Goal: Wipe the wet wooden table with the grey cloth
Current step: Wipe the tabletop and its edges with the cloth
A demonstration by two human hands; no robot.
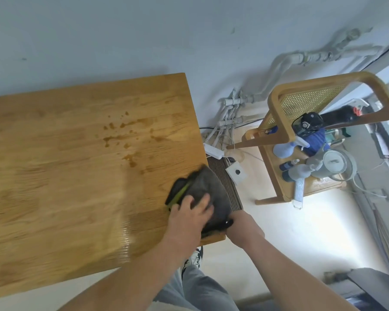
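Note:
The wooden table [65, 176] fills the left half of the view, with dark wet splotches [126, 135] scattered across its right middle part. A grey cloth [208, 187] with a green-yellow stripe lies bunched at the table's near right corner, partly over the edge. My left hand [189, 217] presses flat on top of the cloth, fingers spread. My right hand [243, 227] is at the table's right edge and grips the cloth's hanging end. The image is blurred around the hands.
A wooden chair with a cane back [312, 140] stands right of the table, holding spray bottles [285, 149] and a white kettle [337, 163]. A white power strip [213, 151] and cables lie on the floor between them. Pipes run along the wall.

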